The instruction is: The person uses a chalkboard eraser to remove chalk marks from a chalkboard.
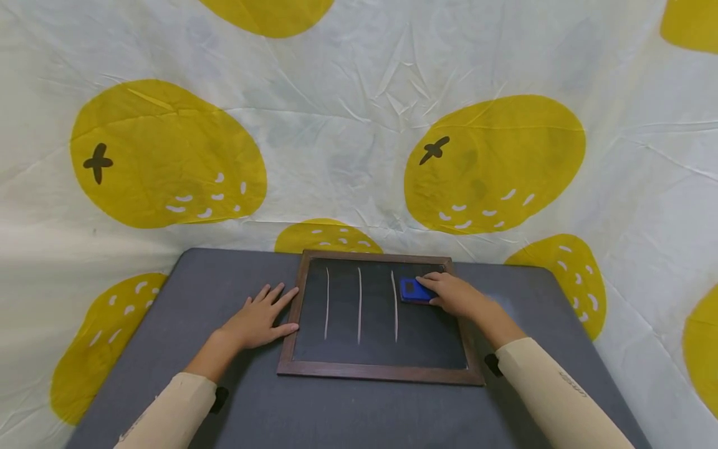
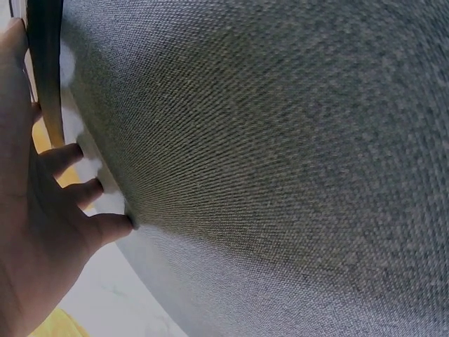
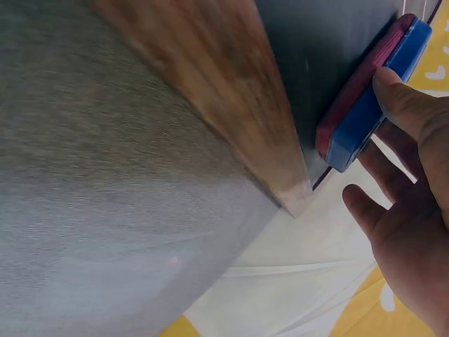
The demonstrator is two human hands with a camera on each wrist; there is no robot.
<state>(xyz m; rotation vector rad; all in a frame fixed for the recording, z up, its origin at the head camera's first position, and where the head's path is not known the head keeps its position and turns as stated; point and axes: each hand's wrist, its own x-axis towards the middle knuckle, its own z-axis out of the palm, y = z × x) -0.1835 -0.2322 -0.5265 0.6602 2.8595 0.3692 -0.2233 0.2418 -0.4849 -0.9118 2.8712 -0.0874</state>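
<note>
A wood-framed chalkboard point(image 1: 342, 312) lies on the grey table, with three upright chalk lines drawn on its dark face. My right hand point(image 1: 454, 293) grips a blue chalkboard eraser point(image 1: 412, 289) on the board, just right of the rightmost chalk line point(image 1: 394, 305). In the right wrist view the eraser point(image 3: 351, 137) shows a reddish felt side facing the board, and the thumb lies along its edge. My left hand point(image 1: 258, 318) is spread flat, its thumb and index fingertips at the left side of the frame point(image 1: 288, 349); its other fingers rest on the table.
The grey table point(image 1: 370, 415) has rounded far corners. Behind and beside it hangs a white cloth point(image 1: 336, 149) printed with large yellow fruit shapes, close to the table's back edge.
</note>
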